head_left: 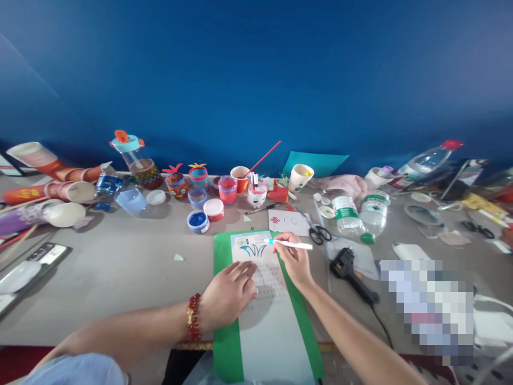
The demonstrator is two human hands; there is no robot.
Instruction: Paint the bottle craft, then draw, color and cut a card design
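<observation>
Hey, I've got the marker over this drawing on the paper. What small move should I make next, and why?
I'd probably lower the marker to the rightmost curve of the drawing and add blue there. Your right hand holds its tip close by, that curve looks paler than the leftmost, and your left hand rests on the paper, likely steadying it.

Pen (pixel 295 245): smooth plastic. Sheet (pixel 272 339): matt paper. Board (pixel 223 254): smooth, plastic or card unclear. Table (pixel 136 262): smooth, matt. Bottle (pixel 374 213): clear glossy plastic. Glue gun (pixel 355 279): plastic, mostly matt. Paint (pixel 197 218): glossy, wet-looking. Bracelet (pixel 194 316): shiny beads. Sleeve (pixel 76 370): matt cloth. Cup (pixel 299 179): matt paper. Wall (pixel 256 80): smooth, faint sheen.
</observation>
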